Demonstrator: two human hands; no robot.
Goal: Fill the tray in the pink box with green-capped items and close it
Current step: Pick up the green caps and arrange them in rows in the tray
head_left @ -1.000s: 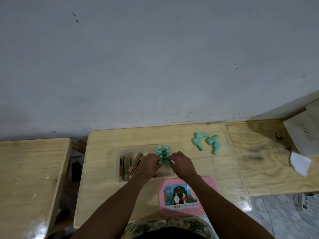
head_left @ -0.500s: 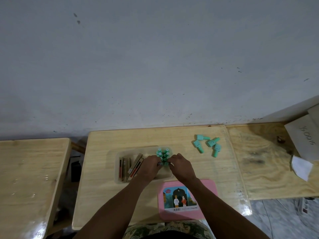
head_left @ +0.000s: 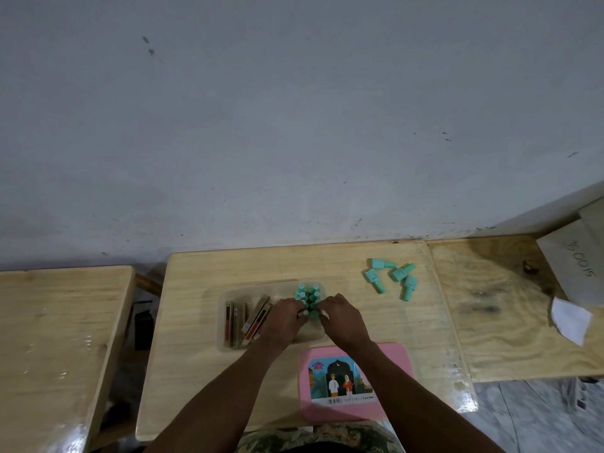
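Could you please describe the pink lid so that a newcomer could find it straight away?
Start at the middle wooden table and look to its near edge, just under the person's right forearm. The pink lid lies flat there, nearer than the clear tray. It alone is pink and bears a picture label.

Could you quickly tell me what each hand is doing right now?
Left hand: fingers curled at the upright green-capped bottles; grip unclear.
Right hand: the same.

Both hands met over the clear tray, the left hand and right hand pinching at upright green-capped bottles. Four loose bottles lay apart on the wooden table; the pink lid sat nearer.
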